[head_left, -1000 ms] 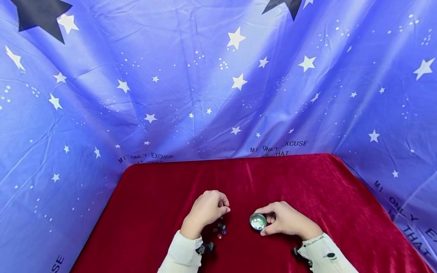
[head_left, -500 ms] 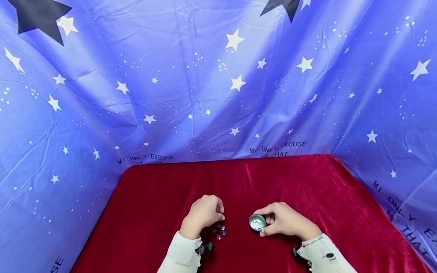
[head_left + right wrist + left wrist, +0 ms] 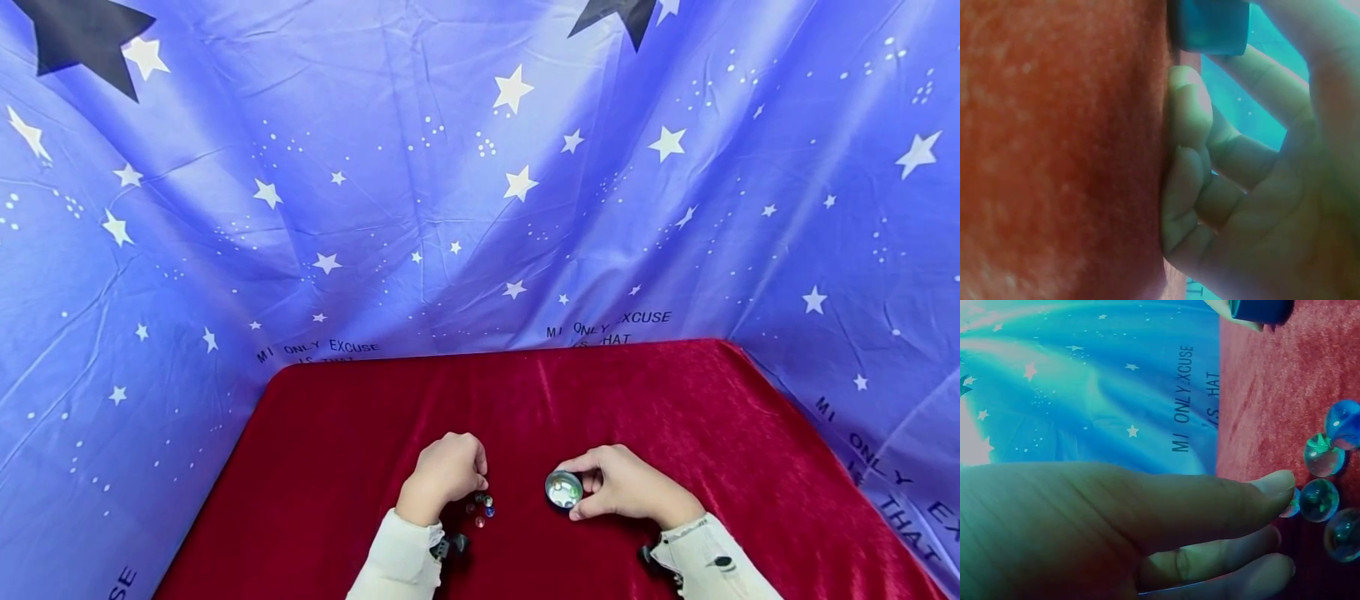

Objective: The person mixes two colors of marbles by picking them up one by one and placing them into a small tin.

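Left hand [image 3: 444,472] is dropping back onto the marbles [image 3: 480,505], fingers curling loosely around nothing yet; right hand [image 3: 626,485] is still gripping the little tin [image 3: 564,489].

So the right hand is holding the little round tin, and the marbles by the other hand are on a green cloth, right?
Not green. The head view shows the cloth is red. The right hand does hold the little round tin, and the marbles lie by the left hand.
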Motion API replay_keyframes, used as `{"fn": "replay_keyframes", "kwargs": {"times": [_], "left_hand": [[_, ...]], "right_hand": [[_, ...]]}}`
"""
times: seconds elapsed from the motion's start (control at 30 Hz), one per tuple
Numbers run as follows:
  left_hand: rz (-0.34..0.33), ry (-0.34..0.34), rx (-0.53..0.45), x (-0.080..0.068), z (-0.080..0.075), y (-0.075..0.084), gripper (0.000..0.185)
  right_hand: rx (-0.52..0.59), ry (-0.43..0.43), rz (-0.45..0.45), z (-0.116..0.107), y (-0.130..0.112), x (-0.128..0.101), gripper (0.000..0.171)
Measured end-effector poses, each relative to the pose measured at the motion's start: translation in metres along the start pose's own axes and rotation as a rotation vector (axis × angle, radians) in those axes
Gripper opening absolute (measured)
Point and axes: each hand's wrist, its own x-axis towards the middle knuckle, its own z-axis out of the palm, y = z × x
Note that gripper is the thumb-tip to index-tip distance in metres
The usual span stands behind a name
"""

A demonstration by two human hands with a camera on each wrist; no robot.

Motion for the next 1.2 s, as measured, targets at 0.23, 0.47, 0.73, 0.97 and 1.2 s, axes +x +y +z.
{"fn": "replay_keyframes", "kwargs": {"times": [0.23,0.47,0.73,0.97,1.2], "left_hand": [[0.008,0.016,0.032,0.003,0.004,-0.003,0.026],[0.002,0.006,0.0,0.003,0.002,-0.007,0.02],[0.008,-0.006,-0.02,0.002,0.0,-0.008,0.021],[0.025,0.005,0.02,0.004,0.008,-0.006,0.021],[0.028,0.013,0.036,0.003,0.008,-0.007,0.024]], "right_hand": [[0.002,-0.001,0.004,-0.001,0.0,0.002,0.047],[0.003,-0.008,0.0,-0.002,0.0,0.003,0.047],[0.0,-0.011,0.0,-0.003,-0.001,0.004,0.047],[0.009,-0.011,0.0,0.001,0.0,-0.001,0.048],[0.009,-0.011,-0.002,0.0,0.0,0.001,0.048]]}}
